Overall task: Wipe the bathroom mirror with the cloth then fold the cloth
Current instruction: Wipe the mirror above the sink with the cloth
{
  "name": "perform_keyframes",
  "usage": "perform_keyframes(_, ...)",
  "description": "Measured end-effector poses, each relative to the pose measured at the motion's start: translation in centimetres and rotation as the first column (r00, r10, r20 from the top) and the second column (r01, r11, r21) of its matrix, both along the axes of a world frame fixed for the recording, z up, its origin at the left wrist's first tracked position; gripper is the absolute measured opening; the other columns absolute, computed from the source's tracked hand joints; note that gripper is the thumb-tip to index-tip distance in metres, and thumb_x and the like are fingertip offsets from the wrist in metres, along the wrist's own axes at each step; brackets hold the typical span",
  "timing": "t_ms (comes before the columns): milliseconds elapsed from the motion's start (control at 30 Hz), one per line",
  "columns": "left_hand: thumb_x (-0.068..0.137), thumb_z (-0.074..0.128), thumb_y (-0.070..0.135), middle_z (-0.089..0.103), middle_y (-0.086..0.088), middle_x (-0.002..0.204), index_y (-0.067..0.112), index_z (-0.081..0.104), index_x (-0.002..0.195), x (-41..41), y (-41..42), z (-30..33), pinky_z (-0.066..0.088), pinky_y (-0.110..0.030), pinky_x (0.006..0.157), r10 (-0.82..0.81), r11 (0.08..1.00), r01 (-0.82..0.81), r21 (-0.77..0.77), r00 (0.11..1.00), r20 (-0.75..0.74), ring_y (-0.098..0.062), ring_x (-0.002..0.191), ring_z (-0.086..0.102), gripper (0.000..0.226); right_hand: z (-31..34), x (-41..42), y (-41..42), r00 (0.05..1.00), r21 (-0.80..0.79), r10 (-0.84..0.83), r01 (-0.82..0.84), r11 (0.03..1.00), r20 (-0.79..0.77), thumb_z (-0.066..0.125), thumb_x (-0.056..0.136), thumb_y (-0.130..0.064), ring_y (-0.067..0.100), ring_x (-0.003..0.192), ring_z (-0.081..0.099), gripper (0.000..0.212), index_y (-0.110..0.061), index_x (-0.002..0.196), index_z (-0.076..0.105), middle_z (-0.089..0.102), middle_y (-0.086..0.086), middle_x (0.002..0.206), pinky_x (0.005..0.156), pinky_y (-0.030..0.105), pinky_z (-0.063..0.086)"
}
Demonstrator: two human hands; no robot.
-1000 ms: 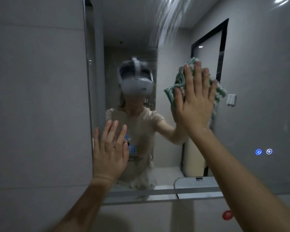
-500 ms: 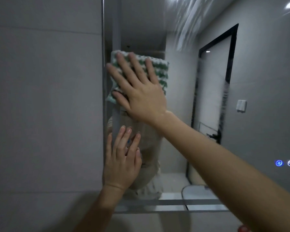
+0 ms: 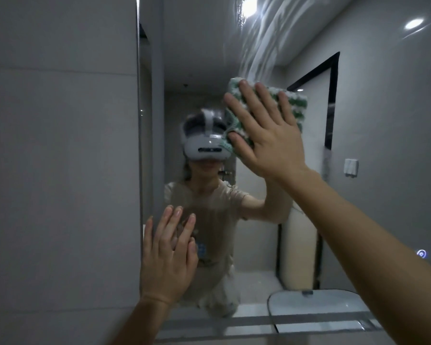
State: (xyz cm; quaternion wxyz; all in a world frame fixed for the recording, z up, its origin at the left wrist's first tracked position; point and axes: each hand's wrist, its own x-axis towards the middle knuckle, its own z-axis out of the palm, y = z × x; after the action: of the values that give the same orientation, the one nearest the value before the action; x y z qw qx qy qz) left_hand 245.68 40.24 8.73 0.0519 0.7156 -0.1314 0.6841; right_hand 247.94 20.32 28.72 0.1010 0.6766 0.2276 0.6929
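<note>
The bathroom mirror [image 3: 373, 150] fills the right two thirds of the head view. A green and white cloth [image 3: 295, 105] lies flat against the glass in its upper middle. My right hand [image 3: 266, 131] presses on the cloth with fingers spread, arm reaching in from the lower right. My left hand [image 3: 168, 252] rests flat and empty on the glass at the mirror's lower left corner, fingers together. Wet streaks show on the glass above the cloth. The mirror reflects a person wearing a headset.
A grey tiled wall [image 3: 60, 170] runs along the mirror's left edge. Lit touch buttons [image 3: 421, 253] glow on the glass at the far right. The mirror's bottom frame [image 3: 271, 322] crosses the view low down, with a white basin reflected above it.
My right hand slid the cloth from the right to the mirror's left edge, then back toward the upper middle. My left hand stayed flat on the lower left of the glass.
</note>
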Motion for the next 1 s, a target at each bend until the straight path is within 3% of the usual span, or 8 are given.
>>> perform_keyframes(233,0.090,0.041,0.025,0.041,-0.010,0.133,0.016,0.045,0.128,-0.1,-0.1,0.5,0.020,-0.045,0.113,0.014,1.000,-0.015,0.013,0.997,0.072,-0.023,0.133,0.030,0.038,0.0,-0.1,-1.2,0.997,0.288,0.030,-0.008,0.958,-0.072,0.020,0.098,-0.051,0.020,0.146,0.007,0.058,-0.027,0.151,0.013,0.012,0.002,0.159,0.118,0.042,0.002)
perform_keyframes(367,0.083,0.046,0.029,0.042,-0.010,0.124,0.018,0.048,0.115,-0.9,0.1,2.6,0.029,-0.042,0.100,0.056,0.998,-0.058,0.031,0.995,0.080,-0.029,0.114,0.042,0.035,0.2,-0.3,0.0,0.993,0.384,0.078,-0.039,0.923,-0.085,0.018,0.098,-0.051,0.021,0.146,0.007,0.058,-0.027,0.151,0.014,0.012,0.002,0.159,0.118,0.044,0.002)
perform_keyframes(567,0.089,0.044,0.027,0.041,-0.012,0.127,0.015,0.047,0.121,-1.0,0.1,10.1,0.031,-0.046,0.101,-0.070,0.990,0.051,0.134,0.988,0.141,-0.031,0.119,0.041,0.034,0.1,-0.1,0.5,0.992,0.401,0.064,-0.016,0.916,-0.106,0.022,0.098,-0.051,0.021,0.146,0.007,0.059,-0.026,0.151,0.012,0.011,0.003,0.159,0.118,0.042,0.001)
perform_keyframes(733,0.087,0.049,0.026,0.041,-0.013,0.127,0.013,0.051,0.122,-0.5,-0.1,15.6,0.028,-0.046,0.103,-0.055,0.985,0.025,0.171,0.984,0.171,-0.031,0.119,0.040,0.037,0.3,-0.2,-0.1,0.993,0.383,0.065,-0.024,0.923,-0.094,0.022,0.098,-0.051,0.022,0.146,0.008,0.059,-0.025,0.151,0.014,0.012,0.004,0.159,0.118,0.044,0.003)
perform_keyframes(900,0.086,0.046,0.028,0.046,-0.015,0.124,0.012,0.055,0.119,-0.3,-0.1,17.0,0.026,-0.044,0.103,0.004,0.991,-0.020,0.134,0.992,0.124,-0.031,0.116,0.041,0.037,0.2,0.0,-0.3,0.993,0.358,0.074,-0.036,0.933,-0.092,0.021,0.097,-0.052,0.019,0.146,0.005,0.059,-0.027,0.151,0.013,0.010,0.002,0.159,0.118,0.041,0.001)
perform_keyframes(1000,0.084,0.046,0.026,0.054,-0.018,0.117,0.011,0.059,0.114,-0.3,-0.1,16.7,0.029,-0.042,0.097,0.003,0.994,-0.015,0.107,0.994,0.108,-0.030,0.112,0.043,0.036,1.0,-0.2,0.2,0.992,0.426,0.094,-0.051,0.903,-0.081,0.021,0.097,-0.051,0.017,0.146,0.003,0.058,-0.031,0.151,0.011,0.008,-0.001,0.159,0.118,0.037,-0.003)
